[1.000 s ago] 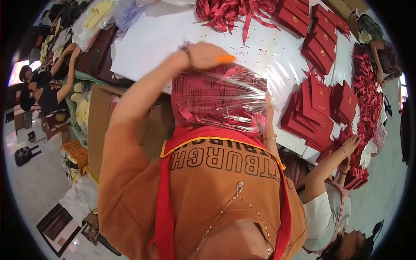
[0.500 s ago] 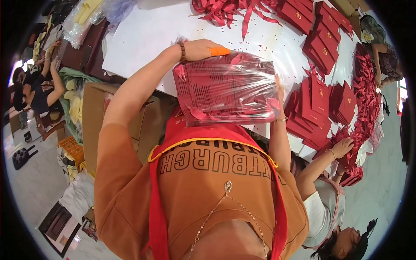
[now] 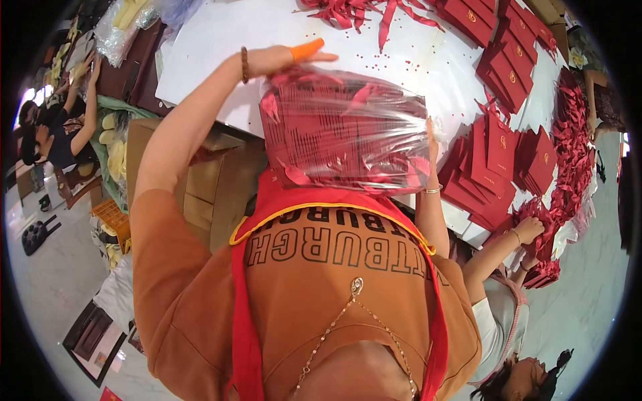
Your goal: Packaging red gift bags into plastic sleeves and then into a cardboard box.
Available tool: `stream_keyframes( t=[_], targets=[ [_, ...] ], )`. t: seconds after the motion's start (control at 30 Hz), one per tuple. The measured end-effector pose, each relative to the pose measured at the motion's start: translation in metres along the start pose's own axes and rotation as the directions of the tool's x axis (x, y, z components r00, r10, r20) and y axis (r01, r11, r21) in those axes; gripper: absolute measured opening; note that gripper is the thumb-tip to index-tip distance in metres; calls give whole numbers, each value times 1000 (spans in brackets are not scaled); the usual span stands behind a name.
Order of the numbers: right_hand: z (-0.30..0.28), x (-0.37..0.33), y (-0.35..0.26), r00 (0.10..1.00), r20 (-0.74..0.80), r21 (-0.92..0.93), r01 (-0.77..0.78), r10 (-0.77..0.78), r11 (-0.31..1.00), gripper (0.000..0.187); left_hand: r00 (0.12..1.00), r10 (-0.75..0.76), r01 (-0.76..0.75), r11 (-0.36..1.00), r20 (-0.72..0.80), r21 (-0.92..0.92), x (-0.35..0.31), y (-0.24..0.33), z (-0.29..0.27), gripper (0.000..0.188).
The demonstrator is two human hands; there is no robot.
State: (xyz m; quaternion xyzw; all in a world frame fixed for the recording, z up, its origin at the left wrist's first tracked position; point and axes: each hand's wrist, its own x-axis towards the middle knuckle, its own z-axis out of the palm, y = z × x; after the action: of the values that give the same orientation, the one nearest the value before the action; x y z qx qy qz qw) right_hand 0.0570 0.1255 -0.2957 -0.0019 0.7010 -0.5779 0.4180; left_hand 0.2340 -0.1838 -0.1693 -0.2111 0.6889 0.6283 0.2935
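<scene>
A clear plastic bag [image 3: 348,130] full of stacked dark red paper gift bags with ribbons rests against my apron at the table's near edge. Over its far left corner, my left hand [image 3: 277,60] is open, fingers stretched out flat, with an orange cover on one finger. Whether its palm still touches the plastic I cannot tell. At the bag's right end the film draws together into creases, and there my right hand [image 3: 433,137] grips it. Most of that hand's fingers are hidden by the plastic.
The white table [image 3: 221,63] carries stacks of red gift bags [image 3: 478,157], loose red ribbons [image 3: 384,17] and scattered red dots. An open cardboard box [image 3: 207,184] stands below its left edge. To my right a co-worker's hand [image 3: 529,230] handles ribboned red pieces.
My left hand has lifted and shifted left and away from me, off the top of the bag. My right hand stays at the bag's right end.
</scene>
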Motion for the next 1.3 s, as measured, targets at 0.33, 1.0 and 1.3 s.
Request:
stream_keyframes(
  t=[0.33,1.0,1.3],
  targets=[
    [-29,12,73,997,-71,151,33,-23,988,53,998,61,-51,965,29,-258,-19,-12,40,53],
    [6,-34,9,1000,13,260,-1,-3,965,52,959,219,-264,920,179,289,29,36,53,55],
    [-10,17,80,998,7,194,55,-57,980,52,964,-51,77,993,261,-91,58,27,32,69]
  ],
)
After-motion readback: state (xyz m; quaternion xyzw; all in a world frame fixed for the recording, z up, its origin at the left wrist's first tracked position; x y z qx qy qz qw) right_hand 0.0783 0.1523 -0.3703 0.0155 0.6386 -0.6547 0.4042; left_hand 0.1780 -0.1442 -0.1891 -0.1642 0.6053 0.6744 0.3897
